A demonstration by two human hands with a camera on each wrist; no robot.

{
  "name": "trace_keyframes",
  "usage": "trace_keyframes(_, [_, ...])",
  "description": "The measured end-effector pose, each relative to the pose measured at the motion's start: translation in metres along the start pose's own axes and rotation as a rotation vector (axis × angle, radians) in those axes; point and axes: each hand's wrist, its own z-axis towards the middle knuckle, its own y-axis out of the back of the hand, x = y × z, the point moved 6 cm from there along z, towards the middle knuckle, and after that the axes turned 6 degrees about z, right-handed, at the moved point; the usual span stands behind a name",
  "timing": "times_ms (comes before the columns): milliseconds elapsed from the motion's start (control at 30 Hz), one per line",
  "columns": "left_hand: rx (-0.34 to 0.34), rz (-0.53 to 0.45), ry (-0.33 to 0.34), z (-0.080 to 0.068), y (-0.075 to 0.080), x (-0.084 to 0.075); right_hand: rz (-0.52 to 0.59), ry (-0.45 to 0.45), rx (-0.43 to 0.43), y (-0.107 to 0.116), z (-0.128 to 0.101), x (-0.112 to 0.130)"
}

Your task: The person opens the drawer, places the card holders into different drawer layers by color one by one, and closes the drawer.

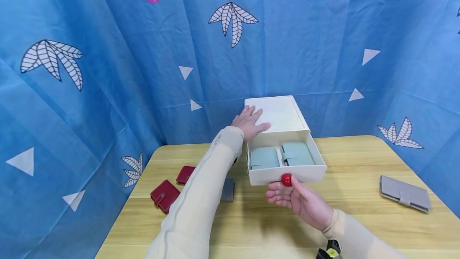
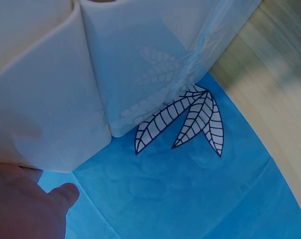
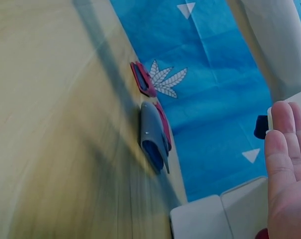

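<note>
Knob on the open drawer sits at your right hand's fingertips, fingers loosely curled under it. Your left hand presses flat on the box top, near the table's far edge.

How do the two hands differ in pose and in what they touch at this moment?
The left hand lies palm down with fingers spread flat on top of the white box, while the right hand is turned palm up below the open drawer, fingers at its red knob. The left reaches farther back; the right stays near the table's front. Both wear beige sleeves.
</note>
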Motion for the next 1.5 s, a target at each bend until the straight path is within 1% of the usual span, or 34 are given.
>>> trace_keyframes(133, [0.0, 0.006, -0.003, 0.0, 0.001, -0.001, -0.003, 0.004, 0.003, 0.003, 0.003, 0.002])
trace_keyframes(300, [-0.013, 0.01, -0.007, -0.001, 0.002, -0.002, -0.014, 0.003, -0.019, 0.007, 0.008, 0.004])
trace_keyframes(500, [-0.012, 0.012, -0.006, -0.002, 0.001, -0.004, -0.04, -0.024, -0.068, 0.014, 0.014, 0.006])
trace_keyframes(733, [-0.015, 0.021, -0.014, 0.0, 0.001, -0.005, -0.057, -0.014, -0.086, 0.024, 0.019, 0.007])
trace_keyframes(867, [-0.012, 0.021, -0.018, 0.0, 0.001, -0.007, -0.069, -0.016, -0.115, 0.03, 0.023, 0.007])
trace_keyframes(1167, [-0.003, -0.008, -0.033, 0.002, 0.002, -0.009, -0.073, -0.039, -0.22, 0.044, 0.036, 0.01])
trace_keyframes(1333, [0.003, -0.036, -0.035, 0.002, 0.004, -0.005, -0.077, -0.068, -0.263, 0.049, 0.045, 0.01])
trace_keyframes(1500, [0.013, -0.055, -0.035, 0.0, 0.003, 0.002, -0.073, -0.096, -0.288, 0.053, 0.054, 0.007])
